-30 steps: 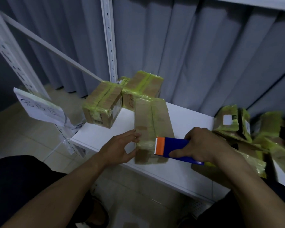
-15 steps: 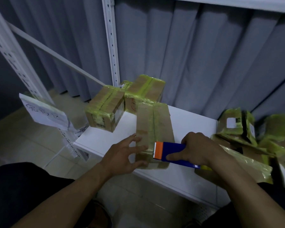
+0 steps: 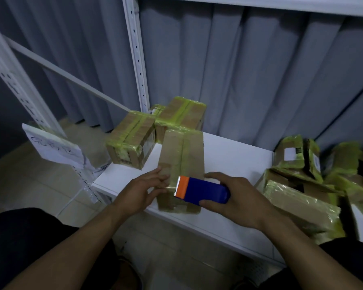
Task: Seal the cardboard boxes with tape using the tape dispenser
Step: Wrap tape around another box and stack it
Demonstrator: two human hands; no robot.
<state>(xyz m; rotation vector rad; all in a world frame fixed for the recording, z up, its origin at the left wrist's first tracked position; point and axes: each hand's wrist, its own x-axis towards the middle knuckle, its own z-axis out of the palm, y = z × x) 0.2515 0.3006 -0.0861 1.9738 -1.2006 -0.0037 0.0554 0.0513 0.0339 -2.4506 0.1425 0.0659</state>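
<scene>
– Compared with one second ago, the left hand (image 3: 142, 190) is now further up on the top of the cardboard box (image 3: 181, 155), just beside the orange mouth of the tape dispenser (image 3: 203, 190). Which step is this?

– I judge it is the start of a new strip. The right hand (image 3: 237, 197) grips the blue body, thumb below and other fingers curled over it, above the near end of the box. The box lies on the white shelf (image 3: 235, 155). The left fingers (image 3: 158, 177) are almost straight and rest on the box. A thin shiny band seems to run from them to the toothed edge.

– What does the next move need?

– Press the tape end flat, then pull the dispenser straight along the seam, with steady tension.

– And the materials?

– The box is matt brown cardboard, long and flat-sided, and it already carries glossy strips. The dispenser looks like hard, smooth plastic. The sealed boxes (image 3: 132, 141) behind shine yellow-green.
</scene>
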